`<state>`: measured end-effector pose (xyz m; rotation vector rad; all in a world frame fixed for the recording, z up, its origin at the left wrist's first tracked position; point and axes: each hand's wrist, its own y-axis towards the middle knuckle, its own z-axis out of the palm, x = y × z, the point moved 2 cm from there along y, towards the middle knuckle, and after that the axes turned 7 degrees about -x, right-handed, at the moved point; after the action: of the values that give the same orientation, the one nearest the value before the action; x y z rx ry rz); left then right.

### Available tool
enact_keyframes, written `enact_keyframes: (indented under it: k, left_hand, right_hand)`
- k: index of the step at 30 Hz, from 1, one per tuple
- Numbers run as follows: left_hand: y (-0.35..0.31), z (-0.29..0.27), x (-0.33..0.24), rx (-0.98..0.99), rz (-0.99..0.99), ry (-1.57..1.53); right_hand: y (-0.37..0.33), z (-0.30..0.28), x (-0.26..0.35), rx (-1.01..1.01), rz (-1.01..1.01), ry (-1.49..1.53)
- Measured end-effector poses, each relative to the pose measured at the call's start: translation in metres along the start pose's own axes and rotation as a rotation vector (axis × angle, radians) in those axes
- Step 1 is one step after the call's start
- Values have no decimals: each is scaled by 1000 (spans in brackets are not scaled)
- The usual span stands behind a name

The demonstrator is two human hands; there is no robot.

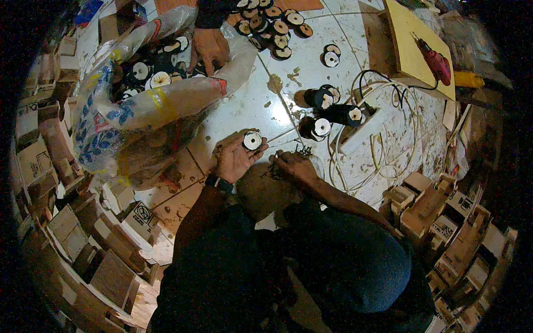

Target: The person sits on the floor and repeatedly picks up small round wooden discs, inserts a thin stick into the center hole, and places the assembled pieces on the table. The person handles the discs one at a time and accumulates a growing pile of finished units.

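My left hand (237, 158) is turned palm up, with a dark strap at the wrist. A round black-edged disc (252, 140) with a white face and a small centre hole lies across its fingers, held there. Just to the right, apart from the disc, my right hand (297, 169) is low with its fingers bent together. Whatever they pinch, if anything, is too small to make out. Beside its fingertips lies a small heap of thin dark pieces (303, 150), perhaps screws or nails. Stacks of similar discs (321, 129) stand beyond my right hand.
Another person's hand (212, 49) reaches into a clear plastic bag (141, 116) full of discs. Loose discs (272, 25) are piled at the far side. Coiled pale cable (383, 144), a yellow board (413, 47) and a red drill (436, 62) are at right. Cardboard boxes (427, 205) line both sides.
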<state>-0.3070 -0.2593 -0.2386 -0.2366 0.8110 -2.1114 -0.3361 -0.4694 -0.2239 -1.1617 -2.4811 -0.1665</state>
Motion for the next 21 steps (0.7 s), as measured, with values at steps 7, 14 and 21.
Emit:
enact_keyframes:
  k: [7,14,21]
  left_hand:
    - [-2,-7,-1,70,-34,62]
    - [1,-3,11,50,-35,-4]
    - [-2,8,14,44,-71,-88]
  right_hand:
    - [9,-9,2,176,99,87]
    - [34,-48,15,-349,340,618]
    - [69,-55,19,-446,327,581]
